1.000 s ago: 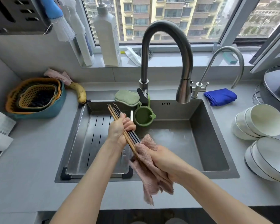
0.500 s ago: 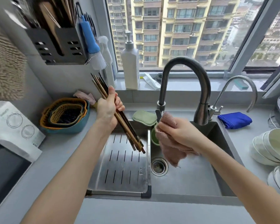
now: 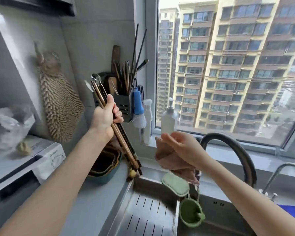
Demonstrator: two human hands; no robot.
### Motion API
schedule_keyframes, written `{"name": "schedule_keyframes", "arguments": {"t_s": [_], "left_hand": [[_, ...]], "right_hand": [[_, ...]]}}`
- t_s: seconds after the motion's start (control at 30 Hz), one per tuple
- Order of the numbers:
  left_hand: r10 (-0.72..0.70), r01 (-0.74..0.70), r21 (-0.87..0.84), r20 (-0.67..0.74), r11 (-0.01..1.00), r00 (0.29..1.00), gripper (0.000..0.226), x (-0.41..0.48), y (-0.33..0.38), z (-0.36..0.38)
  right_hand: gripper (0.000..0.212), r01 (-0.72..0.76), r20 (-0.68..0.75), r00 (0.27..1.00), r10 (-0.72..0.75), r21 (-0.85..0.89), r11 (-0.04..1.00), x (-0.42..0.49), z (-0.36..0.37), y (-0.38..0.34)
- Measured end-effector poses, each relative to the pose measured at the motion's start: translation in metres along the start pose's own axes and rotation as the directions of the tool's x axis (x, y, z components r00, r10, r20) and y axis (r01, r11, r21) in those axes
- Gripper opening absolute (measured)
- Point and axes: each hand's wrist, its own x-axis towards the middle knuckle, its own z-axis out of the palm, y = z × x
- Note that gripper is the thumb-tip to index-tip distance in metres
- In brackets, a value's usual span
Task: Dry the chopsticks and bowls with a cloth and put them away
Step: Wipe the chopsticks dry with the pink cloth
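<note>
My left hand [image 3: 106, 118] grips a bundle of several brown and black chopsticks [image 3: 126, 147], held slanted with the upper ends next to the black wall-mounted utensil holder [image 3: 122, 103]. That holder is full of other chopsticks and utensils. My right hand [image 3: 179, 147] holds the pink cloth [image 3: 167, 157] bunched under its palm, raised above the sink's back edge and apart from the chopsticks. No bowls are in view.
A steel sink [image 3: 211, 223] with a slotted drain tray [image 3: 143, 217] lies below. The dark curved faucet [image 3: 235, 150] rises right of my right hand. A green sponge [image 3: 175, 183], green strainer [image 3: 191, 213], soap bottle [image 3: 169, 118], blue brush [image 3: 138, 106], stacked colanders [image 3: 104, 166] and an appliance [image 3: 41, 159] stand around.
My left hand has lifted the chopsticks up and left to the wall holder. My right hand with the cloth has come off the chopsticks and risen. The view has tilted upward.
</note>
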Motion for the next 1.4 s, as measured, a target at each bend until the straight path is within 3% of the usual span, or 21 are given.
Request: {"name": "schedule_keyframes", "arguments": {"t_s": [0.23, 0.33, 0.53, 1.03, 1.27, 1.4], "left_hand": [[0.265, -0.268, -0.007, -0.109, 0.964, 0.958, 0.048, 0.058, 0.085, 0.018], [0.353, -0.355, -0.004, -0.093, 0.935, 0.931, 0.051, 0.083, 0.111, 0.029], [0.479, -0.478, -0.043, 0.024, 0.877, 0.877, 0.053, 0.146, 0.135, 0.042], [0.466, -0.464, -0.046, 0.146, 0.884, 0.873, 0.033, 0.260, 0.061, 0.053], [0.513, -0.621, 0.286, 0.370, 0.730, 0.774, 0.029, 0.251, 0.025, 0.043], [0.485, -0.594, 0.366, 0.351, 0.716, 0.801, 0.023, 0.242, 0.007, 0.043]], "right_hand": [[0.052, 0.097, -0.038, 0.995, -0.097, 0.008, 0.995, 0.074, -0.003, -0.055], [0.058, 0.129, -0.061, 0.990, -0.129, -0.002, 0.992, 0.097, -0.002, -0.073], [0.048, 0.112, -0.153, 0.981, -0.118, -0.045, 0.993, 0.135, 0.014, -0.096], [0.047, -0.020, -0.220, 0.975, -0.008, -0.125, 0.992, 0.182, 0.059, -0.070], [0.046, -0.047, -0.225, 0.974, 0.019, -0.119, 0.992, 0.183, 0.071, -0.065], [0.047, -0.045, -0.230, 0.973, 0.018, -0.110, 0.993, 0.178, 0.075, -0.059]]}}
